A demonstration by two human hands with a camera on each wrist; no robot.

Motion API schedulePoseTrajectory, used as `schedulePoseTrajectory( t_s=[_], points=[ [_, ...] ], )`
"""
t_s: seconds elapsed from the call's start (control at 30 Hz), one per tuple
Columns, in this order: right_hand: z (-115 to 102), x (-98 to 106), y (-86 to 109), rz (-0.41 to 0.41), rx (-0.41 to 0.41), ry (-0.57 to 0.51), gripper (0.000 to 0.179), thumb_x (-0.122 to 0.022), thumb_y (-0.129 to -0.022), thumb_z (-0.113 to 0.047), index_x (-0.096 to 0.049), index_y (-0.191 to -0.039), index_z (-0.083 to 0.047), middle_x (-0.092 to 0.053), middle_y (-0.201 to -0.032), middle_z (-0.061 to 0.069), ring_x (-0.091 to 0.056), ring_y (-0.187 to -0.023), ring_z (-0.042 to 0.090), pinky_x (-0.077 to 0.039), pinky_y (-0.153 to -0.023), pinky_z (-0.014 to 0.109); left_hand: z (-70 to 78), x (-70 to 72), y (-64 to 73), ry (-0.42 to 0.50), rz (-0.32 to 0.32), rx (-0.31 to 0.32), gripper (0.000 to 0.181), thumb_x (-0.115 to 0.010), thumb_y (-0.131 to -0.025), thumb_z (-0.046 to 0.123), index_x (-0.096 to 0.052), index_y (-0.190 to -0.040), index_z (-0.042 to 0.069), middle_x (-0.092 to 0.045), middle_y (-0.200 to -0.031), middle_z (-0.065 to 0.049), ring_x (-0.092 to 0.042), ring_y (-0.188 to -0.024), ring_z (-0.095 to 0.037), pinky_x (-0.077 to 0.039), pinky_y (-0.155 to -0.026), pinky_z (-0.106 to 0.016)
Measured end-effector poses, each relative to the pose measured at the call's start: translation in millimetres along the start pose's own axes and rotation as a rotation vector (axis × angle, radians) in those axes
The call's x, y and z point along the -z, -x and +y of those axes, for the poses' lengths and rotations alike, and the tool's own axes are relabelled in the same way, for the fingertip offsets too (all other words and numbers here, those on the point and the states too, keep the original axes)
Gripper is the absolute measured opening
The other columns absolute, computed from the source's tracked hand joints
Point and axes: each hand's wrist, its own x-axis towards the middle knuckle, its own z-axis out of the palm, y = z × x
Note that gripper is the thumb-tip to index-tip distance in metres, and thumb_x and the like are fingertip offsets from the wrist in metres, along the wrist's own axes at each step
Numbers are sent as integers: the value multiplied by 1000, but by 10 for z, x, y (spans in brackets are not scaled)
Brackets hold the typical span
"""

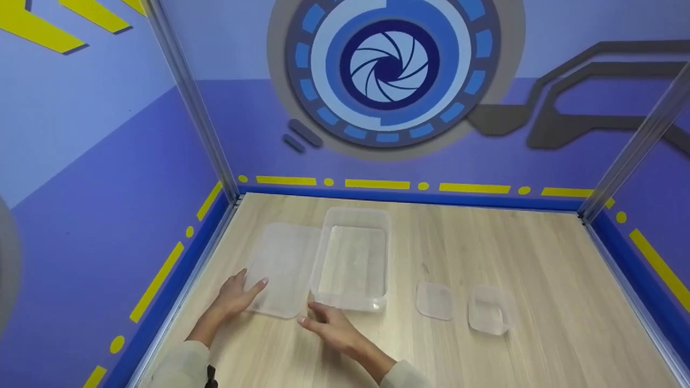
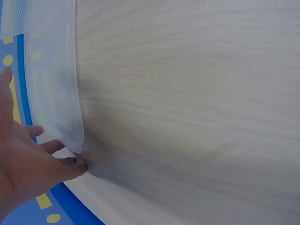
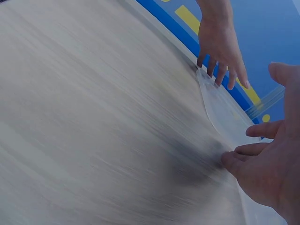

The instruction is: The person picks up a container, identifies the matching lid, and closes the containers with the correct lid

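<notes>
Large lid [image 1: 283, 269] on table [image 1: 560, 264], large box [image 1: 350, 303] at its 3 o'clock. Left hand [image 1: 235, 295] at lid's 8 o'clock edge, right hand [image 1: 333, 326] by box's 7 o'clock corner; thumb and fingers apart on both, exact contact we cannot tell. We judge lid light, thin, bendy, slick; box light, stiffer. We'd hold lid by opposite edges, box by rim.
</notes>
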Motion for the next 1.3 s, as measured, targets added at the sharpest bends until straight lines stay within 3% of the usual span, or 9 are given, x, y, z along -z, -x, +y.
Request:
schedulePoseTrajectory(
  t_s=[0.27,0.47,0.6,0.83,1.1,1.3],
  points=[
    [8,-78,-18,-3,-3,-149,77,-66,-104,-45,-45,-152,11,-49,-155,31,-45,-145,46,-37,-119,59,2,-31,-3,-2,56,74,106,-53,-103,65,-18,-159,-18,-23,-161,-44,-20,-148,-64,-23,-119,-73],
    [18,-108,-45,19,-67,-298,76,-66,-104,-40,-43,-152,13,-50,-153,29,-49,-143,43,-47,-112,53,51,-21,-20,13,50,99,107,-50,-103,67,-17,-159,-18,-20,-163,-43,-18,-149,-63,-21,-120,-72],
    [27,-103,-80,24,-100,-369,75,-66,-105,-39,-41,-153,14,-46,-156,30,-46,-145,45,-48,-111,52,70,-20,-38,10,41,97,106,-49,-104,67,-17,-158,-19,-20,-162,-44,-18,-149,-63,-20,-120,-72],
    [14,-119,-123,-17,-96,-412,85,-69,-103,-41,-33,-156,15,-42,-159,32,-44,-146,46,-48,-110,56,96,-56,-47,19,62,83,106,-51,-103,66,-20,-157,-20,-23,-160,-45,-19,-149,-63,-21,-120,-71],
    [-5,-146,-110,-9,-111,-467,83,-68,-103,-38,-32,-156,16,-40,-159,31,-42,-147,46,-45,-113,56,126,-89,-40,-5,80,68,105,-53,-103,65,-23,-155,-21,-29,-156,-46,-24,-146,-65,-26,-117,-73],
    [7,-145,-97,-52,-68,-377,89,-68,-103,-41,-27,-158,16,-33,-162,36,-34,-152,48,-38,-118,57,150,-96,-40,-21,72,77,105,-53,-103,64,-22,-155,-22,-29,-156,-45,-24,-147,-62,-25,-119,-71]
  ],
)
